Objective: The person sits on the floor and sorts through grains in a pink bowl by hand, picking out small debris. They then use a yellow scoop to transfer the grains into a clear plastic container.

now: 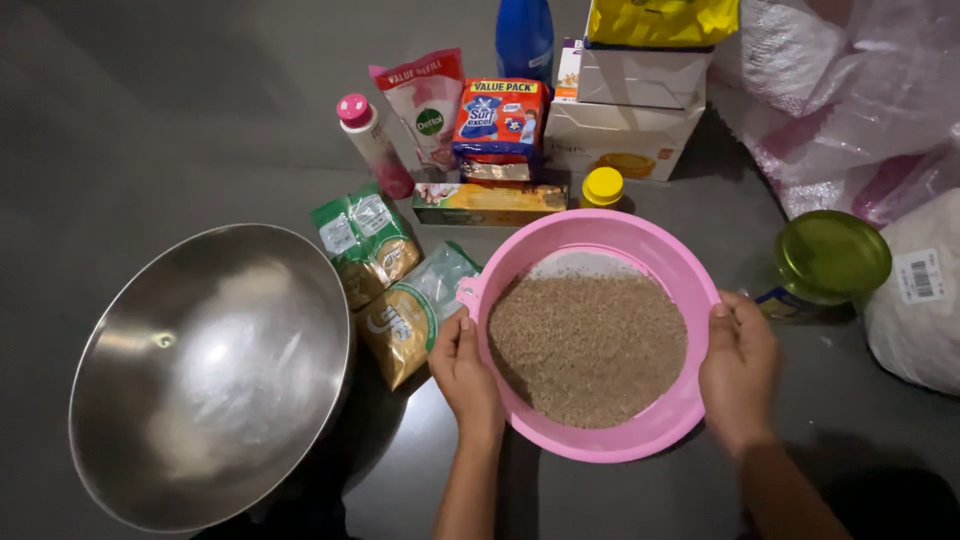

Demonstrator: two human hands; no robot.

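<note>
Down on the dark worktop, the biggest thing in view is a wide steel bowl at the left, tilted up on its edge and, as far as its shiny inside shows, with nothing in it. Right beside it, centre stage, sits the pink sieve, its mesh covered by a thick even layer of brown grain, with only a pale crescent of bare mesh showing at the far side. Both hands are on it: the left hand clasps the near-left rim just by the little handle, thumb over the edge, and the right hand grips the right rim the same way. My read is that the sifting is at an early stage, since the full load sits in the sieve and none shows in the bowl. Behind stand white cartons, a blue bottle and refill pouches; green-and-gold packets lie between bowl and sieve. Smaller yet, a green-lidded jar stands at the right and a yellow-capped jar just beyond the sieve.
</note>
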